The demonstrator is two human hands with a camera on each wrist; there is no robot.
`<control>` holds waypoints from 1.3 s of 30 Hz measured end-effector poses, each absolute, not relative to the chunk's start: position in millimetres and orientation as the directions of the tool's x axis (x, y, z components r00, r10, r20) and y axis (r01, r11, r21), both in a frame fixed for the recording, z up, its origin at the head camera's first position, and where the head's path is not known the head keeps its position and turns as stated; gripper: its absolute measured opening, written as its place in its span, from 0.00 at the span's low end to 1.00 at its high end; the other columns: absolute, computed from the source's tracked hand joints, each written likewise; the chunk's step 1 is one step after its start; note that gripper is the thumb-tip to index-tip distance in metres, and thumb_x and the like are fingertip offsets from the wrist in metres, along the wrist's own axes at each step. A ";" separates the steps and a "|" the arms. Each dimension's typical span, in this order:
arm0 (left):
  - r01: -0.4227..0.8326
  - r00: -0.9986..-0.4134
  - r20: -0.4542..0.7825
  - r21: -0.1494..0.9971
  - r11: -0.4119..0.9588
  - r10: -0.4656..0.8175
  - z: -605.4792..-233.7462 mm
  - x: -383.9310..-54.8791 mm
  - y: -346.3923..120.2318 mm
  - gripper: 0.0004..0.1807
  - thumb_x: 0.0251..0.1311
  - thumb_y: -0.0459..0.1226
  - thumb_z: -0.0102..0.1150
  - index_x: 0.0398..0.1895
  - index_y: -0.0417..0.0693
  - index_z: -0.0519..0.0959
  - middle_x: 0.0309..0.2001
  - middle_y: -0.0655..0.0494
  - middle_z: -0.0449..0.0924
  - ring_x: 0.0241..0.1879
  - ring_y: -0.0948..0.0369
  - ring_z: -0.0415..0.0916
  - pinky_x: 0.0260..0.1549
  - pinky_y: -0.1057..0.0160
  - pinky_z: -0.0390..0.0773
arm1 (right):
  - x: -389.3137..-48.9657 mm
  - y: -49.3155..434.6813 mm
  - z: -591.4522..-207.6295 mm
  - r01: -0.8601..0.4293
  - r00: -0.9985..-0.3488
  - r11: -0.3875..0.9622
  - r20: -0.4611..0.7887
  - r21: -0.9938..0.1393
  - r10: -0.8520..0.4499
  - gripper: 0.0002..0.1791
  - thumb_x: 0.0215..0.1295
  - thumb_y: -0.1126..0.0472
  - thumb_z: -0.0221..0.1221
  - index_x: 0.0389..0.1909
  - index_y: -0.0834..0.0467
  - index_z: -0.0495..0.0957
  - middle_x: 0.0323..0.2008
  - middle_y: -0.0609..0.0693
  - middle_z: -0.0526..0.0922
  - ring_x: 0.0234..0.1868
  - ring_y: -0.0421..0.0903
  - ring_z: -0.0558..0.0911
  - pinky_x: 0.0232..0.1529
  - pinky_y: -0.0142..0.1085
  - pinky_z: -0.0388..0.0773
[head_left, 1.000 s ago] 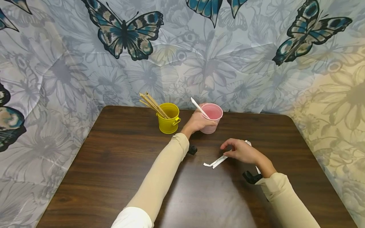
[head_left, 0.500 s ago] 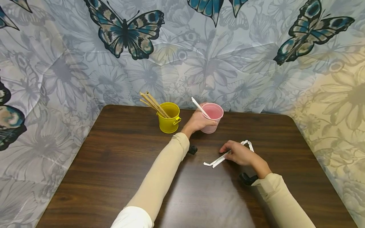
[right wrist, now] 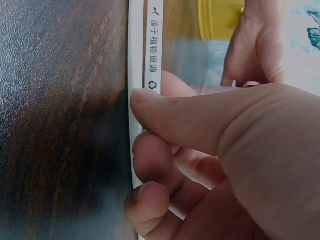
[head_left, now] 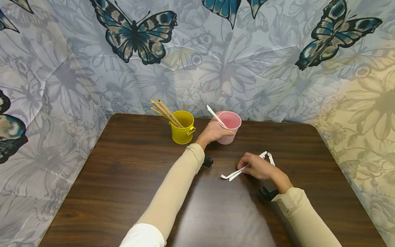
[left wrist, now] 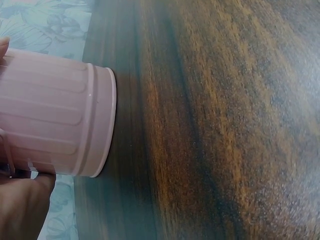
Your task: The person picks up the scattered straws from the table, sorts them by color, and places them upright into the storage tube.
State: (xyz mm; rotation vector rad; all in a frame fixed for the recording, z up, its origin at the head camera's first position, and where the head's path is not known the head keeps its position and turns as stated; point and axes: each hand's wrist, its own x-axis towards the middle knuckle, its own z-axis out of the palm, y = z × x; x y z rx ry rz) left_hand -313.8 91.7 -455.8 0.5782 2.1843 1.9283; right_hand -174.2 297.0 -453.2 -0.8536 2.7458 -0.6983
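At the back of the table my left hand point(head_left: 213, 132) grips a small pink bucket point(head_left: 229, 136) around its near left side. A white straw point(head_left: 214, 114) leans up out of the bucket. In the left wrist view, the ribbed wall of the pink bucket point(left wrist: 45, 110) shows with my fingers at its edge. My right hand point(head_left: 260, 167) pinches thin white straws point(head_left: 236, 175) low over the table, thumb on one side and fingers curled behind. Printed characters and a recycling mark run along one straw point(right wrist: 153, 45) in the right wrist view. My hand hides their middle.
To the left of the pink bucket stands a yellow bucket point(head_left: 181, 136) with several tan paper-like straws point(head_left: 165, 111) leaning out. Another white length point(head_left: 271, 158) lies just beyond my right hand. A butterfly-print cloth point(head_left: 197, 68) hangs behind the dark wooden table point(head_left: 123, 164).
My right hand has shifted slightly left and down and its fingers have closed on the white straws, which have turned a little. My left hand and the pink bucket stay put.
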 end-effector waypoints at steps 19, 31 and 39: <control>0.204 -0.904 0.150 0.975 0.093 0.401 -458.0 -315.6 91.0 0.51 0.40 0.31 0.83 0.70 0.46 0.65 0.62 0.49 0.78 0.62 0.53 0.77 0.63 0.64 0.76 | -185.6 294.3 -432.4 -0.434 -0.880 0.702 0.097 -0.565 -0.465 0.09 0.63 0.69 0.67 0.38 0.52 0.82 0.37 0.45 0.83 0.31 0.35 0.73 0.33 0.29 0.73; 0.202 -0.897 0.152 0.976 0.079 0.415 -457.7 -317.0 92.1 0.50 0.42 0.30 0.81 0.71 0.45 0.64 0.64 0.48 0.78 0.63 0.53 0.76 0.65 0.63 0.75 | -207.8 286.0 -365.8 -0.402 -0.909 0.648 0.196 -0.646 -0.368 0.05 0.69 0.64 0.64 0.43 0.55 0.81 0.29 0.53 0.81 0.25 0.38 0.75 0.25 0.31 0.73; 0.211 -0.892 0.157 0.974 0.083 0.425 -461.0 -320.2 90.5 0.50 0.40 0.32 0.83 0.71 0.48 0.66 0.65 0.52 0.75 0.61 0.57 0.76 0.64 0.63 0.75 | -224.1 260.6 -327.5 -0.325 -0.944 0.592 0.211 -0.737 -0.255 0.08 0.70 0.61 0.64 0.47 0.58 0.80 0.21 0.44 0.78 0.23 0.43 0.77 0.26 0.31 0.75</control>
